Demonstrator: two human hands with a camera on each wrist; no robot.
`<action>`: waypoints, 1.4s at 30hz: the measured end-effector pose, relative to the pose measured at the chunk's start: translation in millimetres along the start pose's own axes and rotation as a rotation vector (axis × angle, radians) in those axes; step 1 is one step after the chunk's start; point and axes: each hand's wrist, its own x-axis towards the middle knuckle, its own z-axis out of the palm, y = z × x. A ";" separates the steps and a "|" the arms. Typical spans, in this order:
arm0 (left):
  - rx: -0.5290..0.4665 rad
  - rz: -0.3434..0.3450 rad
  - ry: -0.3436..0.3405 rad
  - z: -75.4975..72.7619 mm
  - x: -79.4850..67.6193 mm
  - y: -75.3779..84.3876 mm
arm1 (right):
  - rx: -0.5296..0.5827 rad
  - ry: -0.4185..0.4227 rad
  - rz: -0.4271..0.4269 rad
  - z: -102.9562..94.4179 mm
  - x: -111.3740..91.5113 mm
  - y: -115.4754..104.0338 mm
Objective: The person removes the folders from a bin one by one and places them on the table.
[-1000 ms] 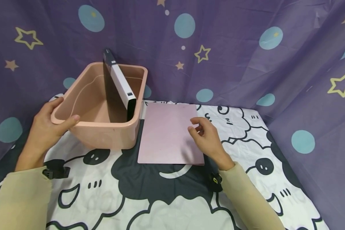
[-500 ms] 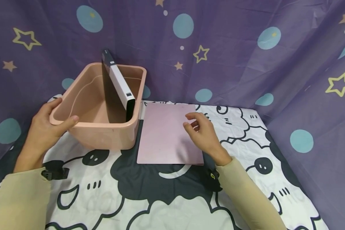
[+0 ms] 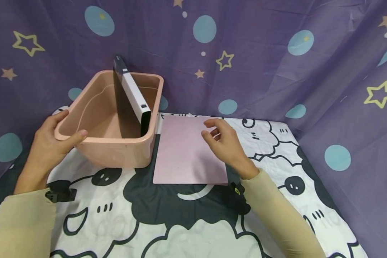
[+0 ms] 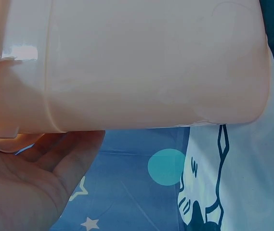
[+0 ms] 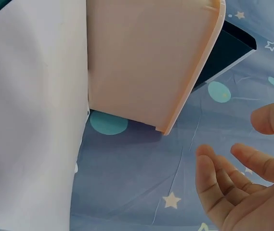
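Observation:
At the left of the head view, my left hand (image 3: pixel 48 145) grips the near left corner of a peach plastic bin (image 3: pixel 116 152), thumb over the rim. The left wrist view has the fingers (image 4: pixel 74 159) against the bin's outer wall. A slim black-and-white case (image 3: pixel 136 94), like a binder or box, leans inside the bin, its upper end above the rim. To the right lies a flat pink sheet or folder (image 3: pixel 180 154). My right hand (image 3: pixel 225 143) hovers over its right side with loosely bent fingers, holding nothing; the right wrist view also has thumb and fingers apart.
A cloth (image 3: pixel 193 236) with a black and white cartoon print covers the surface. Behind the bin and along the right hangs a purple curtain (image 3: pixel 258 64) with stars and dots. Dark wrist straps (image 3: pixel 61 191) sit at both cuffs.
My right hand has moved a little up and to the left over the pink sheet. The left hand keeps its grip, and the bin and case stay in place.

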 end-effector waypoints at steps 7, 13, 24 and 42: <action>-0.002 -0.007 -0.013 0.4 -0.3 1.9 | -0.023 -0.017 -0.058 -1.3 9.9 -9.4; 0.004 -0.007 -0.009 1.3 0.1 1.1 | -0.036 -0.025 -0.076 -3.4 19.5 -18.4; 0.005 -0.010 -0.008 0.7 0.3 -0.7 | -0.054 -0.064 -0.060 -5.2 31.2 -28.3; 0.010 -0.023 -0.015 0.6 0.3 -3.1 | -0.043 -0.071 -0.076 -6.7 48.6 -44.7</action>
